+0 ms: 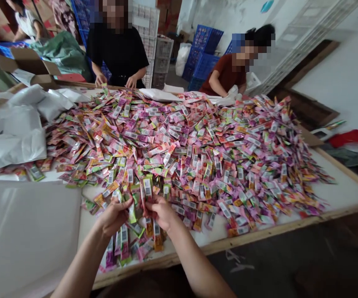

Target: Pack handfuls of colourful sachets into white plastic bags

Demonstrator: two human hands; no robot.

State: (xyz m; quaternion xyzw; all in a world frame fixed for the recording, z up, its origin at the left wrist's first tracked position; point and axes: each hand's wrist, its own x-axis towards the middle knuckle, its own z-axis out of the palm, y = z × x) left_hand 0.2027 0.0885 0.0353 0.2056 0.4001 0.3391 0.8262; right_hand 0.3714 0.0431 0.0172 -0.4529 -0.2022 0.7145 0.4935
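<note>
A wide heap of small stick-shaped packets in pink, purple, green and orange covers the white table. Over its near edge, my left hand pinches a green packet between thumb and fingers. Close beside it, my right hand is closed on a pink packet that stands roughly upright. Whether either hand holds more than one packet cannot be made out. Below my hands, several loose packets lie at the table's front edge, some with barcodes facing up.
Filled white plastic bags lie at the left, behind a stack of flat white sheets. A wooden rim borders the table. Two people stand across it, hands at the heap's far side. Blue crates and an open carton are beyond.
</note>
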